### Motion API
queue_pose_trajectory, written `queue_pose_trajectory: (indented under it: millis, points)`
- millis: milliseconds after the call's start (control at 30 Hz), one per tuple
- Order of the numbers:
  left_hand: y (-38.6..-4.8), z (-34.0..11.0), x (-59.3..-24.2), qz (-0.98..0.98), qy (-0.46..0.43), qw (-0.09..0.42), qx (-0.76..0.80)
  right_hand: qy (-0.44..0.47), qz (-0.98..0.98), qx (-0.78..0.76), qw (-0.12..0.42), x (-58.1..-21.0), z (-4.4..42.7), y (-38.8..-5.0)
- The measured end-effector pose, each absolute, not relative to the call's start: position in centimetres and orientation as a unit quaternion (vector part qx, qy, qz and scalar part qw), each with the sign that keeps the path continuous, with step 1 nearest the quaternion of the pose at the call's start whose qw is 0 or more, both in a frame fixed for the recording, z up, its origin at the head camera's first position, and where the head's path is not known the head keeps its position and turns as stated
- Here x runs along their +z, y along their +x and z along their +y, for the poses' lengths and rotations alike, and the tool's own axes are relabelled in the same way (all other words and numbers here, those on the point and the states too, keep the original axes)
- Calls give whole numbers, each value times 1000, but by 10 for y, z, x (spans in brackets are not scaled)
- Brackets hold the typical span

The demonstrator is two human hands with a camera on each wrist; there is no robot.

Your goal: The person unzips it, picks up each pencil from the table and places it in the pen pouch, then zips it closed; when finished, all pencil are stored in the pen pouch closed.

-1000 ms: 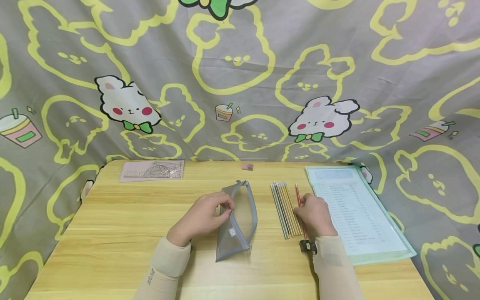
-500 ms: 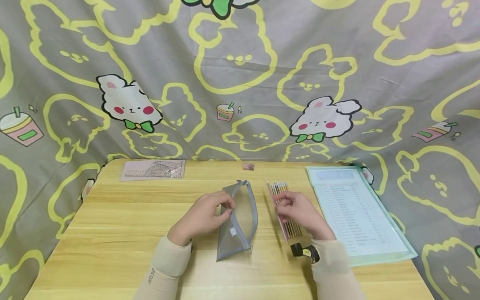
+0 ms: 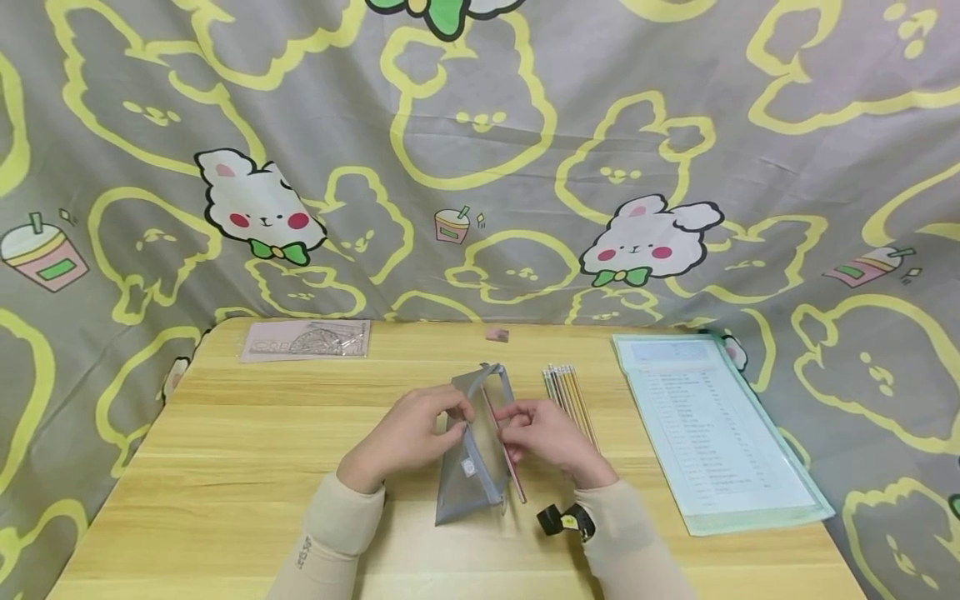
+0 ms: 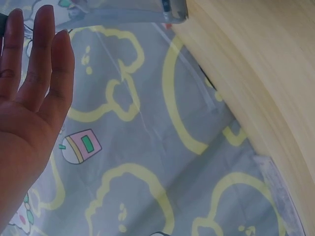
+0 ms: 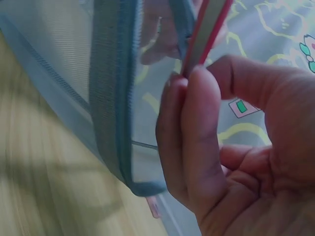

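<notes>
A grey mesh zip pouch [image 3: 459, 487] stands with its mouth parted in the middle of the table, its upper edge pinched by my left hand [image 3: 408, 433]. My right hand [image 3: 546, 435] pinches a red pencil [image 3: 513, 473] at the pouch's mouth. Seen from the right wrist, the red pencil [image 5: 206, 34] sits between thumb and fingers of the right hand [image 5: 236, 128], beside the pouch's zip edge [image 5: 114, 98]. In the left wrist view the left hand [image 4: 29, 98] is at the pouch's clear side [image 4: 118, 14]. Several pencils [image 3: 573, 400] lie in a row, partly behind my right hand.
A green-edged folder with a printed sheet [image 3: 697, 433] lies at the right of the wooden table [image 3: 225, 483]. Back left is a clear packet with rulers [image 3: 306, 341]. A small pinkish piece [image 3: 497, 335] lies near the back edge, before a patterned curtain [image 3: 360, 275].
My right hand has lifted the red pencil from beside the others and carried it left over the row to the pouch's mouth. My left hand keeps its pinch on the pouch.
</notes>
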State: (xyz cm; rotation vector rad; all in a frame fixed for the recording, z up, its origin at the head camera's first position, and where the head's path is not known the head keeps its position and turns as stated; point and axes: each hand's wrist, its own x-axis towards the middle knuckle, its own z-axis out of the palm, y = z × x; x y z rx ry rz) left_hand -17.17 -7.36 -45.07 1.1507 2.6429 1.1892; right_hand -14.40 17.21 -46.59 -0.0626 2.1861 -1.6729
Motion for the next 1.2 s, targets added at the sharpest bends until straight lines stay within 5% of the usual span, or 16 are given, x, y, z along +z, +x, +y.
queue_pose_trajectory:
  millis: [700,1200]
  points:
    - [-166,-67,-450,844,370,31,387,-3,844,-518,138,-479,140,-151]
    - [-171,-73,-451,853,366,11,372,-25,914,-403,-40,-473,206,-162]
